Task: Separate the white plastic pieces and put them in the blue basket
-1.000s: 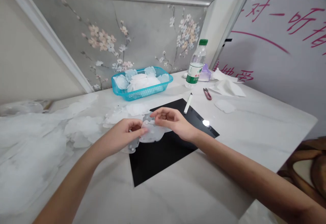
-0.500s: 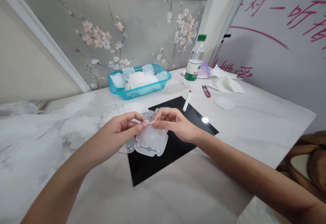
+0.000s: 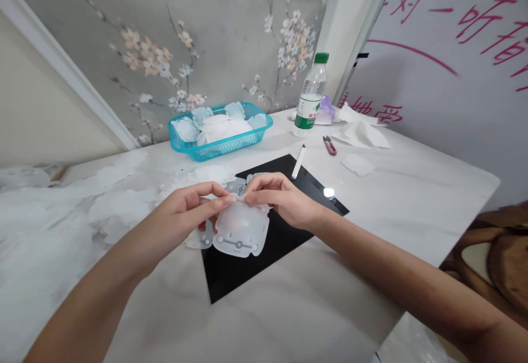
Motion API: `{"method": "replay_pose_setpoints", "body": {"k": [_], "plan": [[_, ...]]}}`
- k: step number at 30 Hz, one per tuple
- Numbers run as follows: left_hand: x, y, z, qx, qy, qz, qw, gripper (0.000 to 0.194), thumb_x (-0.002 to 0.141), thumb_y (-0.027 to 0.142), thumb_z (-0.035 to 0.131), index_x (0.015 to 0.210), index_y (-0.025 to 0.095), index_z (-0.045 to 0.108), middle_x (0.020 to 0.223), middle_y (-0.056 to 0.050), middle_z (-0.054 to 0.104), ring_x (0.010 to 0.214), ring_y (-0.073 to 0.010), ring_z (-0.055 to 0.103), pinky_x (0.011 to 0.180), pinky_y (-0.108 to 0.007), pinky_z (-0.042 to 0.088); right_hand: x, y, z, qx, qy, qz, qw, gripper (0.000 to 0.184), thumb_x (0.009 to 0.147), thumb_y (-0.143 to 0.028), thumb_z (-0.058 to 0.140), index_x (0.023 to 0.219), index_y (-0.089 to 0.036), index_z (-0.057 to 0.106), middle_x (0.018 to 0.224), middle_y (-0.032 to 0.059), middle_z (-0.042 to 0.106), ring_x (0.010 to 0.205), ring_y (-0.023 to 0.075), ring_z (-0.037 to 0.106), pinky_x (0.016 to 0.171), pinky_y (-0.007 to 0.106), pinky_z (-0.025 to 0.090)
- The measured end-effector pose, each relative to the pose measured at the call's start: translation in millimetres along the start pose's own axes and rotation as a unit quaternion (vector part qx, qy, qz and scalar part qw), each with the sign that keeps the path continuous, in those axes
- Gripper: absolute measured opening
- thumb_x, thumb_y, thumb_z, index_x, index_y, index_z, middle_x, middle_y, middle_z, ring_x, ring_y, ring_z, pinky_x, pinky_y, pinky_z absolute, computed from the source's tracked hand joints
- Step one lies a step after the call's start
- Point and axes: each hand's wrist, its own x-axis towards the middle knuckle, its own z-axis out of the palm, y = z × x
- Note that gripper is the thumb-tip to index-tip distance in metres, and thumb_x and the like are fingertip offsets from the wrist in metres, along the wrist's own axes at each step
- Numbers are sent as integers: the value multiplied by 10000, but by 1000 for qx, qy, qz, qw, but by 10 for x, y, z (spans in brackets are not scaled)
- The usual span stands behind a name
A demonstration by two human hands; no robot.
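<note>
A translucent white, soft-looking moulded sheet point(image 3: 241, 230) with a scalloped outline hangs tilted between my hands, a grey bar-and-dot pattern showing along its lower edge. My left hand point(image 3: 198, 206) pinches its upper edge between thumb and forefinger. Close beside it, my right hand point(image 3: 277, 197) pinches the same edge, fingertips almost touching the left ones. Beneath lies a black board point(image 3: 231, 278). Similar translucent pieces point(image 3: 199, 238) rest on the board's left side, partly hidden by my hands.
Whitish pieces and film point(image 3: 49, 231) heap up on the left. Behind stands a turquoise basket point(image 3: 193, 152) of similar pieces. A bottle point(image 3: 309, 102), thread snips point(image 3: 329, 145), a white pen point(image 3: 298, 162), crumpled tissue point(image 3: 363, 132) and a loose white piece point(image 3: 357, 164) lie rightward on the table point(image 3: 412, 187).
The view has shifted slightly, moving the scene a little left. Both hands keep their pinch on the sheet, and the fingertips are slightly farther apart along its edge.
</note>
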Motion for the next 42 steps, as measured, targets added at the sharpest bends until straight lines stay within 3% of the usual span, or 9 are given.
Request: {"method": "replay_pose_setpoints", "body": {"k": [7,10,12,15,18,23,27,36,42], "plan": [[290,-436,278,97,116,4,988,396,772,568,447,732,201,591,609,-29,604,537,-161,530,478,-239,340,140,67,-106,1,108,38,993,126,661,-264,686,646,-167,607,582,-52,538,515,65,456,500,201,333],[323,-622,496,305,214,28,927,318,837,457,391,726,212,562,696,-30,620,618,-188,557,502,-261,293,204,70,-229,28,170,35,984,153,628,-289,678,635,-172,579,576,-54,519,507,69,449,475,197,323],[304,-670,588,410,217,67,883,263,849,405,398,735,219,545,702,-13,598,664,-190,561,519,-264,275,242,47,-332,42,214,16,976,153,613,-291,662,631,-177,562,590,-54,513,528,74,457,481,194,333],[281,-666,611,437,177,56,880,232,862,393,386,778,227,524,665,13,549,628,-163,550,516,-254,274,290,-40,-532,-14,324,-29,945,133,625,-305,599,641,-182,551,615,-45,526,564,97,490,510,210,376],[290,-644,570,431,158,15,888,227,864,401,373,796,229,505,649,25,516,579,-142,529,507,-245,280,298,-180,-822,-142,483,-74,861,138,677,-315,506,666,-182,541,654,-23,546,607,124,528,559,239,424],[290,-618,567,436,154,15,887,221,865,388,363,793,226,495,657,23,506,591,-141,522,511,-244,281,97,-370,-1392,-233,652,-96,715,144,734,-218,400,834,-180,496,795,18,547,764,152,545,735,292,444],[272,-633,583,425,160,39,890,219,867,376,365,783,220,494,639,26,500,590,-138,517,519,-245,281,-123,-385,-1645,-320,745,-78,580,250,644,-104,468,881,-181,471,1025,100,525,1085,253,457,971,424,318],[259,-719,611,396,196,94,892,180,849,342,411,748,222,498,661,8,538,634,-168,534,531,-272,308,-74,-226,-1671,-507,730,-71,453,366,608,-97,483,967,-173,475,1082,176,492,1103,351,415,912,522,320],[244,-747,583,366,290,121,876,122,749,144,419,836,209,476,883,-63,602,890,-254,548,787,-372,397,80,-32,-1277,-627,547,-177,526,227,703,-123,452,921,-171,494,1042,148,528,1070,293,450,933,457,333]]}}
